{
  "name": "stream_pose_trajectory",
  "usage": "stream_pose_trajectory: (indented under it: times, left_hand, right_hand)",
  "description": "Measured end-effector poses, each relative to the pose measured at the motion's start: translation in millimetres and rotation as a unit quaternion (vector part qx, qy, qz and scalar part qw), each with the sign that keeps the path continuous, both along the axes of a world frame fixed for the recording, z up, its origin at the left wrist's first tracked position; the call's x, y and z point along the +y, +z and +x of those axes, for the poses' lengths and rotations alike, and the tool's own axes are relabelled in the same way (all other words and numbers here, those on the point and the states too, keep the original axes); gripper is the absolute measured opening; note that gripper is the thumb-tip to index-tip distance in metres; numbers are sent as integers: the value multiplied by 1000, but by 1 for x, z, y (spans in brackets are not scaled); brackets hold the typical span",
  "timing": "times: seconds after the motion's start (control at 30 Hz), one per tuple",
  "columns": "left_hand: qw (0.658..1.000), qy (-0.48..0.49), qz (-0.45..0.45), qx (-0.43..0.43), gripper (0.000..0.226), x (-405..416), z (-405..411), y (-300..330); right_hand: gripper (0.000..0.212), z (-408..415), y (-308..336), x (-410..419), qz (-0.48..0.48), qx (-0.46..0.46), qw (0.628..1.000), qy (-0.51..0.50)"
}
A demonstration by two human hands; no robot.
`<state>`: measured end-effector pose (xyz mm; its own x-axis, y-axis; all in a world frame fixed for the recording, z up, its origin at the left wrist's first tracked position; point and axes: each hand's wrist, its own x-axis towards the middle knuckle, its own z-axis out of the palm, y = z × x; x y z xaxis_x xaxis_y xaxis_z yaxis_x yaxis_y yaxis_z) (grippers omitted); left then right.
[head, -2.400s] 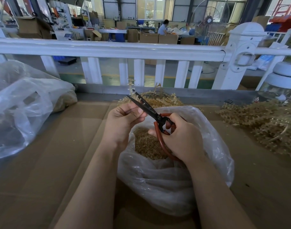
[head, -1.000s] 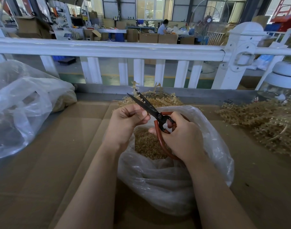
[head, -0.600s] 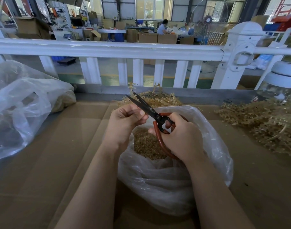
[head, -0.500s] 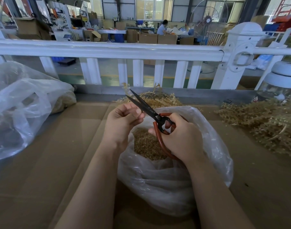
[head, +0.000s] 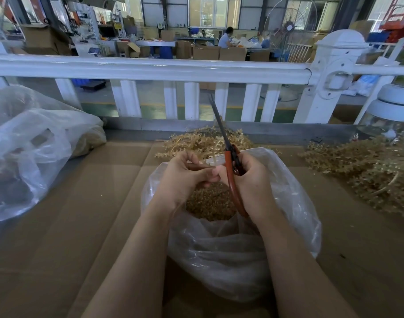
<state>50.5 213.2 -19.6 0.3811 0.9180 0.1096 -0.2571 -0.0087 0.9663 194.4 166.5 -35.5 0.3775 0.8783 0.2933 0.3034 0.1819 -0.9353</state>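
Head view: nearest us, a clear plastic bag [head: 231, 260] sits on the cardboard tabletop [head: 93, 203], its mouth open on a heap of small tan bits [head: 210, 203]. Over that mouth we find both hands touching. The left hand [head: 182, 180] curls its fingers and pinches a thin pale stem [head: 210, 162]. The right hand [head: 251, 182] grips the red handles of the scissors [head: 229, 166], whose blades are closed and point up and away. Beyond lie dried sprigs [head: 196, 141], then a white railing [head: 150, 67].
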Motion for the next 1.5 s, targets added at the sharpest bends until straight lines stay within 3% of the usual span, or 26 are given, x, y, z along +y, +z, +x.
stream_pose_trajectory:
  times: [0.4, 0.53, 0.7, 0.8, 1.0, 1.23, 1.5]
  left_hand:
    - [987, 29, 84, 137, 29, -3, 6, -2]
    - [959, 154, 183, 153, 21, 1, 1, -1]
    - [916, 141, 266, 264, 12, 1, 0, 0]
    - [942, 135, 242, 188, 11, 0, 0, 1]
    - [982, 137, 127, 42, 5, 3, -6, 2]
    - [983, 118, 135, 26, 12, 7, -8, 1]
    - [976, 116, 163, 87, 15, 13, -14, -5]
  right_hand:
    - [11, 2, 0, -2, 10, 30, 999, 19]
    - [18, 3, 0, -3, 21, 26, 999, 38]
    - [17, 4, 1, -4, 30, 10, 997, 73]
    - [13, 5, 0, -4, 21, 13, 998, 59]
    - [54, 7, -3, -4, -28, -99, 995, -4]
    - [72, 4, -4, -7, -43, -260, 965, -10]
    - [65, 6, -6, -8, -14, -333, 942, -44]
